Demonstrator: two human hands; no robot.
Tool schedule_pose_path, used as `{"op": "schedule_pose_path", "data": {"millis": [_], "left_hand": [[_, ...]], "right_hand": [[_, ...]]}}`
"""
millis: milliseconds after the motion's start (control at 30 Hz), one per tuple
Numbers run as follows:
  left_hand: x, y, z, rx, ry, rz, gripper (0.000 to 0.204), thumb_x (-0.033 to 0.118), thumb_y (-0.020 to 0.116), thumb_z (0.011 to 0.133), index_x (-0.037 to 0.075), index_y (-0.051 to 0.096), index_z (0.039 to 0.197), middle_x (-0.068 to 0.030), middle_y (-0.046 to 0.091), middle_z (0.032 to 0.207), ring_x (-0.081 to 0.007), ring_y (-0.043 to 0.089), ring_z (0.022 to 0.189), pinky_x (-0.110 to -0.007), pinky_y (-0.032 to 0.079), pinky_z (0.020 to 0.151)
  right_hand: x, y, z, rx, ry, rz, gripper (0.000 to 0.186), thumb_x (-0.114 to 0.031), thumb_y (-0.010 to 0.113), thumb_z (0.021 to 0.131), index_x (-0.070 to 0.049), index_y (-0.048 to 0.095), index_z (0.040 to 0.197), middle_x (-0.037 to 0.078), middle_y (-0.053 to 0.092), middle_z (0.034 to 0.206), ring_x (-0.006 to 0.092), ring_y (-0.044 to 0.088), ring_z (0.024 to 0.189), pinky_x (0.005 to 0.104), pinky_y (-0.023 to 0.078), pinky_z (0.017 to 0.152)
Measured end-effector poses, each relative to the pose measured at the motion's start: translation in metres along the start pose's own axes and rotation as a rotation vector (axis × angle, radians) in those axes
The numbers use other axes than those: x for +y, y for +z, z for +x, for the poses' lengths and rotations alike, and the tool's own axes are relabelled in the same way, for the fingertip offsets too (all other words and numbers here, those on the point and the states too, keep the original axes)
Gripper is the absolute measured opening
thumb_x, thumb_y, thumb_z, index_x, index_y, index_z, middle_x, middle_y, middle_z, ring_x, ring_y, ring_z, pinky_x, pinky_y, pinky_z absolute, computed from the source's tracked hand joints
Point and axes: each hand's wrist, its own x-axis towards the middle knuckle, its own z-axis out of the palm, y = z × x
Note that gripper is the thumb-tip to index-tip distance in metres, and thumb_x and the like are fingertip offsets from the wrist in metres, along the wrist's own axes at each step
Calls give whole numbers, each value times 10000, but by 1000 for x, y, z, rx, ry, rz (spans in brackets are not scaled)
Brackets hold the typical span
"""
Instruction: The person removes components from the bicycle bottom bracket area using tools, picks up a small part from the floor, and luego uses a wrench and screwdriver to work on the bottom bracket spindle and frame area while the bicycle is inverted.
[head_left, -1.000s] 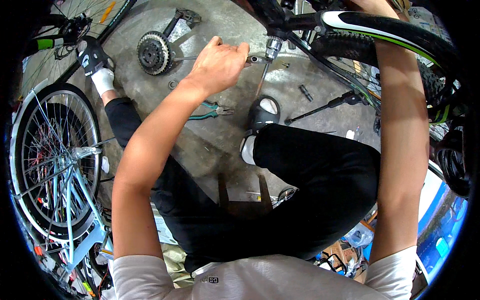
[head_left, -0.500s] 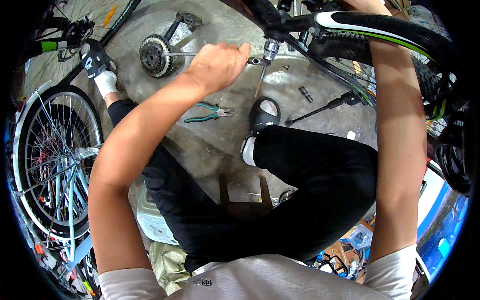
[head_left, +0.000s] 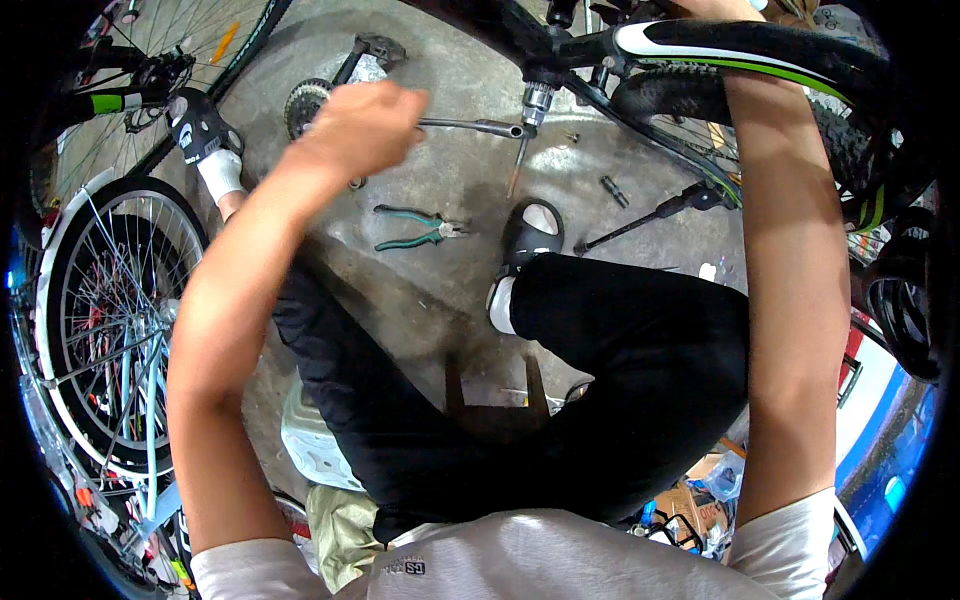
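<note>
My left hand (head_left: 365, 125), slightly blurred, is closed around the far-left end of a long metal wrench (head_left: 470, 126). The wrench's head meets a chrome socket (head_left: 537, 98) under the frame of a black bicycle (head_left: 500, 35). A thin rod (head_left: 519, 165) points down from the socket. At the upper right, my right hand (head_left: 715, 8) is beyond the black, white and green wheel guard (head_left: 720, 42); its fingers are cut off by the picture's edge. A removed crankset (head_left: 303, 105) lies on the floor, partly behind my left hand.
Green-handled pliers (head_left: 420, 230) lie on the concrete between my feet. A small dark cylinder (head_left: 614, 191) and a kickstand (head_left: 650, 215) are to the right. Another bicycle's wheel (head_left: 120, 320) stands at the left; a blue and white panel (head_left: 890, 430) is at the right.
My left hand has slid left along the wrench, away from the socket, uncovering more of its shaft. My right hand stays by the bicycle at the top.
</note>
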Motion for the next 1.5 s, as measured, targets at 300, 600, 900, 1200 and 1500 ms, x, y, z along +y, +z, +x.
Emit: {"op": "schedule_pose_path", "data": {"millis": [300,600,900,1200,1500], "left_hand": [[-57,-29,-31,-166,-128,-638,396,356,698,896,18,681,1101,-46,664,818,-188,636,770,-323,510,706],[-29,-5,-54,276,-223,-1795,452,381,575,970,-44,627,1116,25,464,640,-50,382,483,-216,342,438],[74,-42,-14,731,-566,-1342,297,287,768,879,8,676,922,8,599,680,-55,524,568,-211,413,506],[111,-25,-6,995,-458,-1059,245,218,746,898,3,629,903,-25,620,657,-74,542,563,-232,421,522],[129,-34,4,986,-417,-939,230,167,760,867,-31,643,864,-106,695,727,-144,647,643,-292,518,632]], "right_hand": [[-11,-4,-12,56,39,-105,488,-532,659,914,-79,736,1077,-15,706,953,89,567,783,241,435,660],[-2,9,1,-3,-19,-71,469,-504,651,931,-70,733,1089,1,717,982,88,576,811,232,423,695],[-6,-11,-9,10,36,-151,473,-516,662,918,-68,738,1048,-15,674,874,90,521,722,246,394,617],[-17,10,-18,-3,-27,10,458,-486,657,935,-57,724,1081,-21,683,903,71,521,717,240,393,607],[-17,-5,-14,-26,102,-143,443,-453,642,956,-55,715,1136,-19,692,956,56,526,754,212,387,608]]}}
